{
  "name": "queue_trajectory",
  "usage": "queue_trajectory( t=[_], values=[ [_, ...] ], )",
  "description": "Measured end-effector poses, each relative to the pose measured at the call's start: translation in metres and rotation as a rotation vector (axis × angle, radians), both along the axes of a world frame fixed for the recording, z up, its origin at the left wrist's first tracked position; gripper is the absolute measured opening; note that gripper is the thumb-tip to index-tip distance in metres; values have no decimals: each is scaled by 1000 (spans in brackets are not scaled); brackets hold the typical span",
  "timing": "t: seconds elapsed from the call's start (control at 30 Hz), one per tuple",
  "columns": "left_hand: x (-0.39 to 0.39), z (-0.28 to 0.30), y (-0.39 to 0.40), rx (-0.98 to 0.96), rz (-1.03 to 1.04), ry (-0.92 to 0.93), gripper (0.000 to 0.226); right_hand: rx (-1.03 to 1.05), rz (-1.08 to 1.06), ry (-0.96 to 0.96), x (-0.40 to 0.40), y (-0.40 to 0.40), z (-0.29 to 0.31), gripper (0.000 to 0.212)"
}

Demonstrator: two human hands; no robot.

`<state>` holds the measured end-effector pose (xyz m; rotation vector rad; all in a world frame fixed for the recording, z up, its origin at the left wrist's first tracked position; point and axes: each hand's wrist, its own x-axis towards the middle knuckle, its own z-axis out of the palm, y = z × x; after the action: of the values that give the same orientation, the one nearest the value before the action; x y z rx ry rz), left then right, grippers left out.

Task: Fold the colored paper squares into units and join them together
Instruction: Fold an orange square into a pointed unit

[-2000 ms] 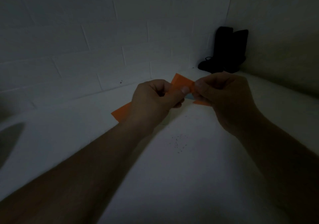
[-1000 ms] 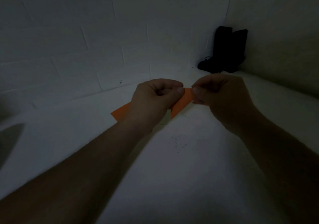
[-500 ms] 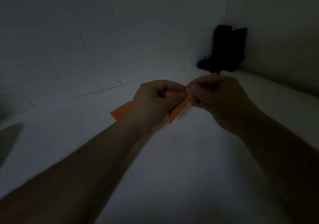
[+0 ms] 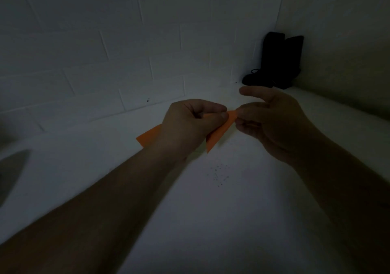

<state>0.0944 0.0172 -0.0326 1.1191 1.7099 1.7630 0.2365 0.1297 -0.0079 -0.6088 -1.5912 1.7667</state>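
In dim light I hold a folded orange paper unit (image 4: 221,132) above the white surface. My left hand (image 4: 190,124) pinches its upper part between thumb and curled fingers. My right hand (image 4: 272,121) meets the paper's upper right tip with its lower fingers, while the index finger sticks out straight to the left above. The paper's pointed end hangs down towards me. A second piece of orange paper (image 4: 148,137) lies flat on the surface behind my left wrist, partly hidden by it.
A white floor-like surface (image 4: 232,210) meets a white brick wall (image 4: 105,52) behind. A pair of black boots (image 4: 276,62) stands in the far right corner. Small dark specks (image 4: 219,174) dot the surface below my hands. A grey shape (image 4: 10,172) sits at the left edge.
The paper swung from lying flat between my hands to hanging point-down. My right hand's pinch loosened and its index finger lifted off and straightened.
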Motion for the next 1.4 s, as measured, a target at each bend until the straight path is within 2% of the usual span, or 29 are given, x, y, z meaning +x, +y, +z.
queue_trajectory(
  t=[0.4,0.63,0.8,0.93,1.4],
  values=[
    [-1,4,-2,-23,32,18,11,2,22,-43,1,-1,1,66],
    [-1,5,-4,-68,5,12,14,14,72,-47,2,3,0,56],
    [0,6,-5,-48,-13,59,20,89,134,-64,4,-1,-1,30],
    [2,6,-6,-17,-44,32,27,143,75,-67,2,-1,-4,19],
    [0,4,-3,20,-168,-103,29,176,-25,-15,2,4,-3,15]
  ],
)
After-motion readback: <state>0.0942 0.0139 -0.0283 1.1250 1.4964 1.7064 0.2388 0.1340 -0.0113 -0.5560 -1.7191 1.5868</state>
